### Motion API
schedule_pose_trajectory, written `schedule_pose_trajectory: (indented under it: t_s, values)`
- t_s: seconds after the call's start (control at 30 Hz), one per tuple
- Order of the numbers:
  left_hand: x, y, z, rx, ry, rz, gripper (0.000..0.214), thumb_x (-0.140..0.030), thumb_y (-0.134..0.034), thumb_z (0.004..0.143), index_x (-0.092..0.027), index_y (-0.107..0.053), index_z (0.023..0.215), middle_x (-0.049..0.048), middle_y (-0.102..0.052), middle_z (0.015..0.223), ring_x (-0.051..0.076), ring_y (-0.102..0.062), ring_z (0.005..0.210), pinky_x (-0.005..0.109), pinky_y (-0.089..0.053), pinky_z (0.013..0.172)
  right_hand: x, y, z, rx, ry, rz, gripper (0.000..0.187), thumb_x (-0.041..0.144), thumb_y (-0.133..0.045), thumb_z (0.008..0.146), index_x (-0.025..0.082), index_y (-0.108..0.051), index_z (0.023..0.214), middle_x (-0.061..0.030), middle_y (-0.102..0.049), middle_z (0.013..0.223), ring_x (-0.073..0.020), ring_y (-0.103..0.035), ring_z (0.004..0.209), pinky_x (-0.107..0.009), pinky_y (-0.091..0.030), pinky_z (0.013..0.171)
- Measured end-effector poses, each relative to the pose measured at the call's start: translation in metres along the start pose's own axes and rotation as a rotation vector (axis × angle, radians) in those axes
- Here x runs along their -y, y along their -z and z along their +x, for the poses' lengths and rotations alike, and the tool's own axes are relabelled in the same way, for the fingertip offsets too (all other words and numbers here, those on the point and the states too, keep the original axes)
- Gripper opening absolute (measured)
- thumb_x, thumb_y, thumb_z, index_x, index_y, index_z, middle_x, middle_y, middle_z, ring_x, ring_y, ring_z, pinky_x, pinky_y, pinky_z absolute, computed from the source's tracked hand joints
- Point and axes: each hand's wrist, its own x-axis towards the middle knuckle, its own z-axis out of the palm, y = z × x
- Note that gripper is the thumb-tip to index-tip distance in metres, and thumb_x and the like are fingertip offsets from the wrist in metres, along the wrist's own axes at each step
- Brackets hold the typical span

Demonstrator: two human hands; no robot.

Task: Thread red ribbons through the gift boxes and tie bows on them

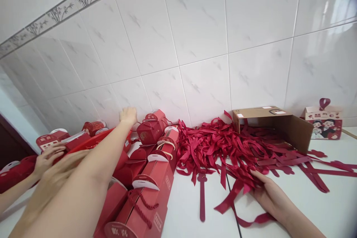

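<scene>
My left arm reaches across the row of boxes, and my left hand (128,115) is at the back, close to the wall. Its fingers look curled, but what they grip is hidden. Just right of it is a red gift box (152,128) with a cord handle, tilted. My right hand (262,191) is closed around dark red satin ribbon (242,178) at the front of a large tangled ribbon pile (206,141). Loose ends hang from that hand onto the white table (186,208). A flat dark red strap (202,197) lies left of it.
Red boxes (161,174) with rope handles stand in rows at left. Beyond them is a red basin (92,139). A co-worker's hand (50,158) touches boxes there; another hand (63,165) is blurred. An open cardboard box (298,134) lies sideways near a printed box (325,122).
</scene>
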Motion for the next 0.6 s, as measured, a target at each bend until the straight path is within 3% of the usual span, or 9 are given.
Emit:
schedule_pose_trajectory:
  t_s: [0.23, 0.37, 0.53, 0.6]
  values:
    - [-0.025, -0.002, 0.002, 0.217, -0.073, -0.039, 0.032, -0.032, -0.055, 0.089, -0.015, -0.055, 0.117, 0.0083, -0.058, 0.117, 0.021, -0.060, 0.100, 0.041, -0.051, 0.084, 0.001, -0.003, -0.002, -0.007, 0.006, -0.009, 0.011, 0.004, -0.060, 0.080, 0.014, -0.062, 0.086, -0.0043, -0.072, 0.080, -0.0154, -0.068, 0.069, -0.028, -0.060, 0.062]
    - [-0.033, 0.010, -0.001, 0.217, -0.148, -0.100, 0.032, -0.032, -0.056, 0.089, -0.015, -0.056, 0.116, 0.0080, -0.058, 0.117, 0.022, -0.059, 0.101, 0.041, -0.050, 0.085, 0.001, -0.004, -0.004, -0.005, 0.007, -0.021, 0.011, 0.004, -0.058, 0.081, 0.013, -0.062, 0.085, -0.0041, -0.072, 0.079, -0.0149, -0.067, 0.067, -0.027, -0.060, 0.059]
    - [-0.041, 0.032, 0.003, 0.200, -0.399, -0.276, 0.035, -0.037, -0.052, 0.090, -0.015, -0.056, 0.117, 0.0076, -0.058, 0.118, 0.022, -0.059, 0.101, 0.041, -0.051, 0.085, 0.002, -0.007, -0.007, -0.027, 0.003, -0.008, 0.012, 0.004, -0.059, 0.080, 0.013, -0.063, 0.087, -0.0055, -0.072, 0.082, -0.0173, -0.068, 0.071, -0.032, -0.061, 0.064]
    - [-0.040, 0.033, 0.006, 0.185, -0.436, -0.305, 0.035, -0.035, -0.052, 0.090, -0.016, -0.053, 0.121, 0.0090, -0.056, 0.122, 0.022, -0.058, 0.103, 0.042, -0.050, 0.086, 0.002, -0.007, -0.007, -0.037, -0.004, -0.010, 0.013, 0.004, -0.059, 0.080, 0.014, -0.063, 0.088, -0.0057, -0.071, 0.082, -0.0175, -0.068, 0.071, -0.031, -0.060, 0.062]
